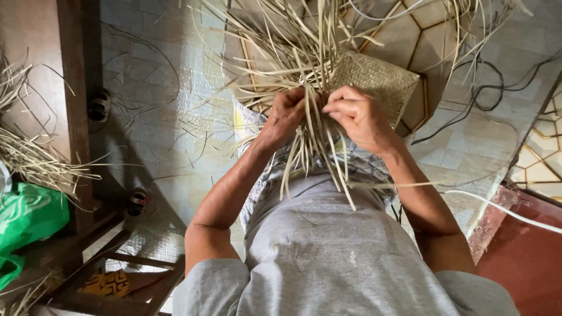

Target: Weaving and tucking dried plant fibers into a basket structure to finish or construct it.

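At 9 o'clock a crumpled green plastic bag point(29, 213) lies under a loose bundle of dry pale straw point(26, 155), well apart from the work. At the middle, the left hand point(285, 114) is closed around a few flat pale reed strips point(313, 146), and the right hand point(358, 114), just beside it toward 1 o'clock, pinches other strips between its fingertips. Both press on the near edge of the tan, tightly plaited square mat panel point(380, 82) over the lap, so the weaving seems mid-way; the next crossing likely calls for 1 strip lifted while its neighbour is tucked tight.
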